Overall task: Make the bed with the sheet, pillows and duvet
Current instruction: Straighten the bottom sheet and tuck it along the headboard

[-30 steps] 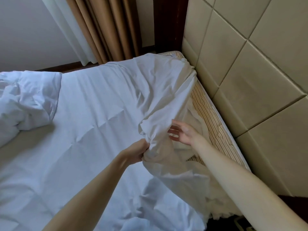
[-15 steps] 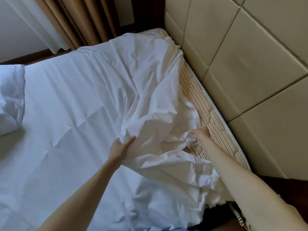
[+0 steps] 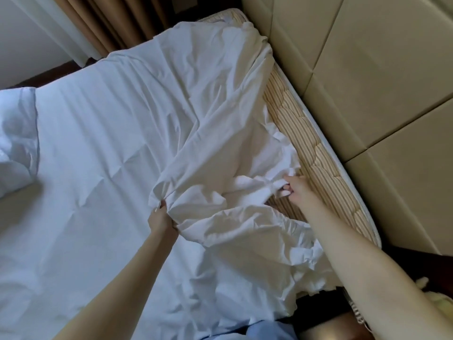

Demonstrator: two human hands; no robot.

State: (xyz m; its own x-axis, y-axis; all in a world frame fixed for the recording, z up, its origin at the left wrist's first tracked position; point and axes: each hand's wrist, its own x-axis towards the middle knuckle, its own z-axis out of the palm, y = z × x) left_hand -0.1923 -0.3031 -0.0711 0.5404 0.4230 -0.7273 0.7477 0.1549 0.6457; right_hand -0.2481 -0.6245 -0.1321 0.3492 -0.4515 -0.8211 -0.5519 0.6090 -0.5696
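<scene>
Your left hand (image 3: 163,220) grips a bunched fold of the sheet (image 3: 117,133), fingers curled tight into the cloth near the middle of the bed. Your right hand (image 3: 293,188) pinches the sheet's crumpled edge just beside the bare striped mattress (image 3: 316,153), fingertips closed on a small tuck of fabric. The sheet lies flat over most of the bed but is heaped and folded back along the head end, so a strip of mattress beside the padded headboard (image 3: 367,69) shows uncovered. A rumpled white heap, probably the duvet (image 3: 17,143), sits at the far left, well apart from your hands.

The step in hand looks like drawing this loose edge up over the exposed strip. To do it well, find the true hem with your right hand before you pull; what you hold now looks like a wad, and pulling a wad will only drag the creases along. Let the left hand loosen its bunch as the right draws toward the headboard, so the cloth feeds out smooth. Pull evenly along the edge, not at one point, or the far corner near the curtain (image 3: 98,25) may slip off. Leave enough overhang to tuck between mattress and headboard.
</scene>
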